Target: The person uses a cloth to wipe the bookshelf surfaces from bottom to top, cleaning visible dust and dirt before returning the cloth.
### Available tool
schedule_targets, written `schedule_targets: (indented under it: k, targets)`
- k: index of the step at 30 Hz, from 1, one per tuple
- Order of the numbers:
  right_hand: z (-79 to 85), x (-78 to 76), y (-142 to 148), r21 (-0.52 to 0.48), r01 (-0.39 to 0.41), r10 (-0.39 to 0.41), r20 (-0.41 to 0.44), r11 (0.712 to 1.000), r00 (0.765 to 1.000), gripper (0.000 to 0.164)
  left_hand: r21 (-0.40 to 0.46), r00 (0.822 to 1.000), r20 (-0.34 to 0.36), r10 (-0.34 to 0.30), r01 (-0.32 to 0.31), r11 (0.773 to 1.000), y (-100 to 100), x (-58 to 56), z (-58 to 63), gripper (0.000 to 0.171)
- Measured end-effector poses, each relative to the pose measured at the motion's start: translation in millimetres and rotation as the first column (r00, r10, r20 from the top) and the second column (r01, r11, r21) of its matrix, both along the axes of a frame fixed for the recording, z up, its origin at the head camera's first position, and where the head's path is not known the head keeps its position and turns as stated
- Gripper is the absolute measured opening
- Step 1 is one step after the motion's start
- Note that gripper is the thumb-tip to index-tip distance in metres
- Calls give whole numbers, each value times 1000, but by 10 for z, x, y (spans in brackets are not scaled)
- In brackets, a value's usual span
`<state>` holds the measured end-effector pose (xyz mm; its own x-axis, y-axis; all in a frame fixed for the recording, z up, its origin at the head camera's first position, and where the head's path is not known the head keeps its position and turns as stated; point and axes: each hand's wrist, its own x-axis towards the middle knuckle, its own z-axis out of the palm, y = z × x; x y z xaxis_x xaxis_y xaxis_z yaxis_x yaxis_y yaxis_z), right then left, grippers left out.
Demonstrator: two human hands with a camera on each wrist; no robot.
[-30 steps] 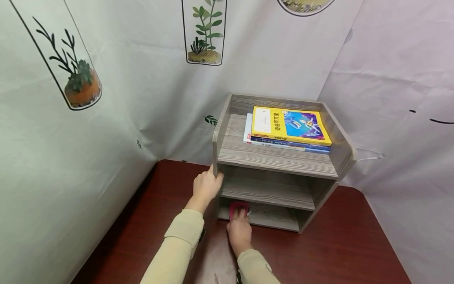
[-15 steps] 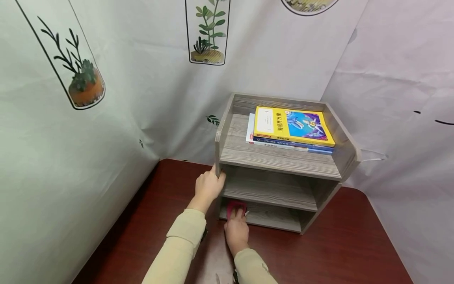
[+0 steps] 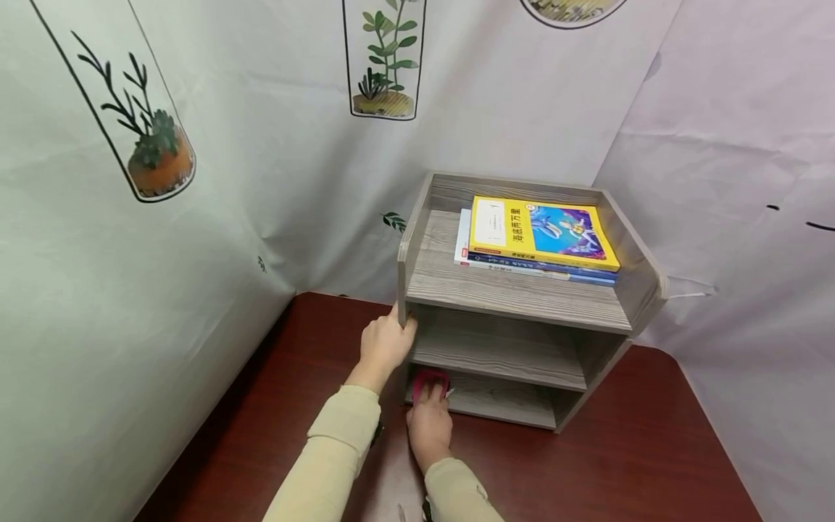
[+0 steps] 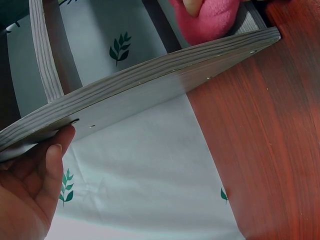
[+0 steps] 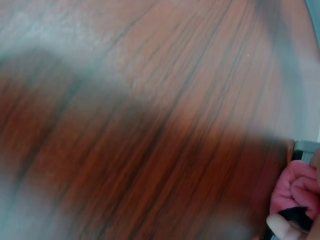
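A grey wood-grain desk shelf (image 3: 515, 304) stands on a dark red table. My left hand (image 3: 386, 341) grips its left side panel (image 4: 135, 75) at the front edge, and in the left wrist view the fingers (image 4: 59, 150) lie along the panel's outer face. My right hand (image 3: 430, 429) holds a bunched pink cloth (image 3: 425, 383) on the bottom board (image 3: 502, 399), close to the left inner corner. In the right wrist view the pink cloth (image 5: 292, 187) shows folded between the fingers, with something black beside it. The right palm hides part of the cloth.
On the shelf's top lies a stack of books (image 3: 544, 232), a yellow one uppermost. The middle board (image 3: 496, 348) divides the lower space. Behind and to the left hangs a white sheet (image 3: 293, 167) printed with plants. The red table (image 3: 659, 435) extends on both sides.
My right hand has slid the pink cloth left along the bottom board toward the left panel. The left hand keeps its grip. The head view has shifted slightly.
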<state>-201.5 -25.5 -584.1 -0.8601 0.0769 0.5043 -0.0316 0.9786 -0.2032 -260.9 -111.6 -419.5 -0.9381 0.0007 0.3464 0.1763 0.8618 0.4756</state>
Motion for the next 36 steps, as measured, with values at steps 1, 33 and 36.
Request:
schedule_targets:
  k: [1,33,36]
  targets:
    - [-4,1,-10,-1,-1,1,-2,1000,1000,48,-2,1000,1,1,-1,1000,1,-1,-6,35]
    - [40,24,92,-766,-194,311,8,613,950,47,0,999,-40,-4,4,1000,19,-8,-12,30]
    - [63,29,86,-769,-217,327,-11,602,945,46,-4,999,-36,1,-1,1000,4,-4,-1,29]
